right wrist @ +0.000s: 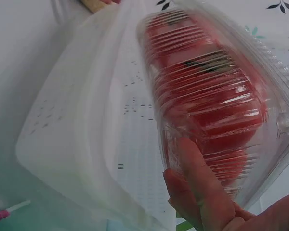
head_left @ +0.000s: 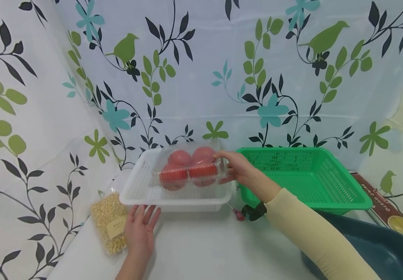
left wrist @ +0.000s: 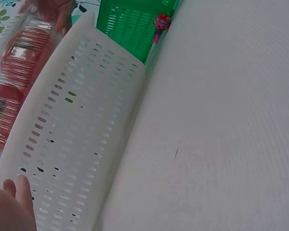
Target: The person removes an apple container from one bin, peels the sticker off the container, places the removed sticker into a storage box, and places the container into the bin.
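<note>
My right hand grips the right end of a clear plastic clamshell box of tomatoes. The box is tilted, and in the head view it overlaps the inside of a white perforated basket. In the right wrist view, fingers press against the ribbed side of the box, with red tomatoes showing through. My left hand is at the basket's front left, palm up, its loosely extended fingertips right at the front rim. From the left wrist view, two fingertips appear beside the basket's slotted wall.
Right of the white basket stands a green perforated basket. A lollipop and a small black object lie between them. A bag of yellow kernels is at left; a dark blue basin and a brown Primo Gusto package at right.
</note>
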A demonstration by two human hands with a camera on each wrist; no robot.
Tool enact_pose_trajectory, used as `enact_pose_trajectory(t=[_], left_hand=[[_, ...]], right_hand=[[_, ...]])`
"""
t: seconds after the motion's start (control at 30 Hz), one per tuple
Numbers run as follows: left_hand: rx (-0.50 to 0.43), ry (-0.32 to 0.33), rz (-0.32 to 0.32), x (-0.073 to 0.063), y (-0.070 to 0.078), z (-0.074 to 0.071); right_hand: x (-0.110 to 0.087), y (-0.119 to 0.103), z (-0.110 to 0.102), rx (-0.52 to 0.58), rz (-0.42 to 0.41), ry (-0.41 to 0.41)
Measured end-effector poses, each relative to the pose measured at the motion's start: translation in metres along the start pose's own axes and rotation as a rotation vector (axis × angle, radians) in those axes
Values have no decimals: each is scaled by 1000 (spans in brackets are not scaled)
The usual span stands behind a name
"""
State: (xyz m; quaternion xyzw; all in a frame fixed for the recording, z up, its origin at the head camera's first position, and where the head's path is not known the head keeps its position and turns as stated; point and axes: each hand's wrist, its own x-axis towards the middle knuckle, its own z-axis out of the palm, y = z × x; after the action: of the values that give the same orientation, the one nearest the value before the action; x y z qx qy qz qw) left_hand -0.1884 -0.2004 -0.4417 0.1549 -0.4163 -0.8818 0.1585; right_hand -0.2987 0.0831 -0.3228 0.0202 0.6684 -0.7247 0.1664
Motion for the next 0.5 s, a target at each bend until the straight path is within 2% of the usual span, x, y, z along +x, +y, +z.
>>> enact_pose_trajectory(t=[0.23,0.5], left_hand=[[-189,97,21,8,-6,7],[-266,146,28,11,-9,11]], right_hand=[[25,-1,8,-14,-2,11],[50,14,17,-49,40,42]])
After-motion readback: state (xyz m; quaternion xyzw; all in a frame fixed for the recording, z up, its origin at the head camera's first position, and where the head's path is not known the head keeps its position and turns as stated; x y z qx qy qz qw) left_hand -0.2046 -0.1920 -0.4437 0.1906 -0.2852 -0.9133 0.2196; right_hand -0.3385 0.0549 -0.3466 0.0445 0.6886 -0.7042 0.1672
